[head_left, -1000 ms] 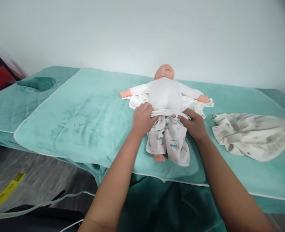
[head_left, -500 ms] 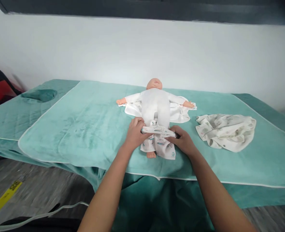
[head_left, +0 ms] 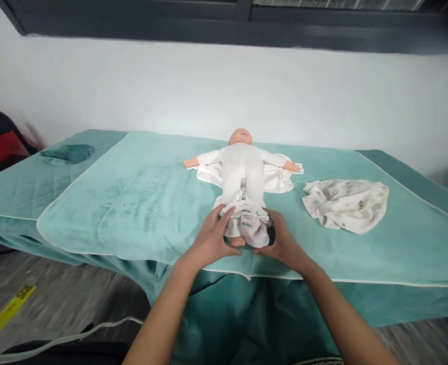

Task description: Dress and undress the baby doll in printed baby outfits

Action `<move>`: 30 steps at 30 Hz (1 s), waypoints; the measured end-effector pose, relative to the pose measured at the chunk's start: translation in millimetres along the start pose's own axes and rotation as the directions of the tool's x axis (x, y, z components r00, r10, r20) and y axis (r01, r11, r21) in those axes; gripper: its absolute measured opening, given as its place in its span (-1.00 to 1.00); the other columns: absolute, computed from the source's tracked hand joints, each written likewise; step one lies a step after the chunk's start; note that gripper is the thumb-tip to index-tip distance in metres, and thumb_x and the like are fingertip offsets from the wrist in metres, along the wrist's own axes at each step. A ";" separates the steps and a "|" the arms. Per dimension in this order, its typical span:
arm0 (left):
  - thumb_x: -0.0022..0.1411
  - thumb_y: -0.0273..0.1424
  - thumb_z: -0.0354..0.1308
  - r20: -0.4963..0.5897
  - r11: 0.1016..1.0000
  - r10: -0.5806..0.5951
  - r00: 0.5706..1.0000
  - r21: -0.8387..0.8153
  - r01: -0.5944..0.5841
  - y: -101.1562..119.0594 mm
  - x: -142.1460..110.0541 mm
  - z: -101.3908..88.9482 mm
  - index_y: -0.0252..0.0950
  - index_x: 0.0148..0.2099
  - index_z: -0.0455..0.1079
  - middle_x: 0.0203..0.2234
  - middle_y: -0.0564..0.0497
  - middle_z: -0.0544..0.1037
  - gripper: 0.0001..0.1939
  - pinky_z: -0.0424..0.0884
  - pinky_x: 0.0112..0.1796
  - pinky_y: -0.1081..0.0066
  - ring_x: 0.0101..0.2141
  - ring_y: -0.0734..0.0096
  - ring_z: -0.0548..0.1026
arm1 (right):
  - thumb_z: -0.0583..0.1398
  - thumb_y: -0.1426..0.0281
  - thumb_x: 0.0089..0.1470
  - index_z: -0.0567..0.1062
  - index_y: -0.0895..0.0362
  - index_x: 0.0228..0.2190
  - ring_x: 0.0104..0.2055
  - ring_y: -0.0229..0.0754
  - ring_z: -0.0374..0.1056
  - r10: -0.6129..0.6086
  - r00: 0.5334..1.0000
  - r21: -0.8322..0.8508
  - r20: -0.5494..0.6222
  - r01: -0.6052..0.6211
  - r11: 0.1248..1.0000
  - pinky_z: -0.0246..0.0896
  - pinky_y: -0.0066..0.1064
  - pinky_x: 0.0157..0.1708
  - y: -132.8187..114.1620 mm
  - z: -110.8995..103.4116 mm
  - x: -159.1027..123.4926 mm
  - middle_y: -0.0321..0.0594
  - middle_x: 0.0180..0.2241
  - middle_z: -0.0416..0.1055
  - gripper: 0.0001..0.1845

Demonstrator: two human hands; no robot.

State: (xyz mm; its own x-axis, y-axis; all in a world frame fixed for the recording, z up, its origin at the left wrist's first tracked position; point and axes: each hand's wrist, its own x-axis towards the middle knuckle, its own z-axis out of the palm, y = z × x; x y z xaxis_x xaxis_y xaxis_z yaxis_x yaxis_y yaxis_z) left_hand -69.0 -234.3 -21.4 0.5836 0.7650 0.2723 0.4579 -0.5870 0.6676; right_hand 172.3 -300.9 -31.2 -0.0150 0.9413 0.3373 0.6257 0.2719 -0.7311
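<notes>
A baby doll lies on its back with both arms spread, its white body pointing toward me. Printed white baby trousers are bunched around its lower legs, and one bare foot pokes out at the near end. My left hand curves around the left side of the trousers, fingers on the cloth and thumb lower down near the foot. On the right side my right hand grips them likewise, its fingertips partly hidden by cloth. A white baby shirt lies spread open beneath the doll's back and arms.
A crumpled, printed white cloth garment lies to the right on the green bed cover. At the far left the bed has a face hole. A white wall stands behind, and a cable runs along the lower left.
The trousers' waistband, earlier stretched between my hands, is now gathered against the legs. My hands have shifted slightly, with thumbs lower beside the foot. The head view has tilted up a little.
</notes>
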 end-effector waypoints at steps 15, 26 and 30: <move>0.22 -0.23 0.22 0.012 0.991 -0.124 0.992 -0.043 0.124 23.1 12.2 -3.8 -0.13 0.24 0.27 0.11 -0.03 0.50 -0.45 0.34 0.05 0.16 0.03 0.10 0.48 | 0.21 0.32 -0.05 0.43 0.08 -0.35 -0.33 -0.08 0.35 0.236 0.971 -0.032 0.041 -0.235 0.971 0.18 -0.30 -0.31 -34.8 -13.7 13.2 -0.28 -0.42 0.46 -0.84; 0.15 -0.30 0.18 0.478 0.961 0.055 0.877 -0.264 0.084 90.2 -0.7 -101.1 -0.12 -0.05 0.47 -0.08 0.04 0.58 -0.71 0.39 -0.10 0.27 -0.11 0.18 0.49 | 0.34 0.21 -0.08 0.43 0.09 -0.30 -0.26 -0.11 0.36 0.039 0.873 0.437 0.486 -0.282 0.854 0.23 -0.32 -0.31 -102.7 -65.0 11.1 -0.23 -0.26 0.47 -0.67; -0.02 -0.38 0.26 0.717 0.989 0.069 0.694 -0.140 0.047 114.1 2.3 -135.0 -0.21 -0.23 0.40 -0.28 0.06 0.53 -0.76 0.31 -0.34 0.43 -0.30 0.33 0.44 | 0.32 0.31 -0.07 0.47 0.03 -0.28 -0.27 -0.11 0.34 -0.095 0.723 0.119 0.685 0.018 0.993 0.15 -0.34 -0.34 -139.0 -88.3 22.0 -0.24 -0.27 0.46 -0.75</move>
State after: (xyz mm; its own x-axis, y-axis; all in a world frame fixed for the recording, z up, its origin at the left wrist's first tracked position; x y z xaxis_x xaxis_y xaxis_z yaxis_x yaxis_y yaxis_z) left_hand -106.0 -263.8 149.0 0.9171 0.3007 -0.2618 0.3862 -0.5075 0.7703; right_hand 153.9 -335.7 130.2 -0.6041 0.7914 -0.0931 0.5285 0.3104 -0.7901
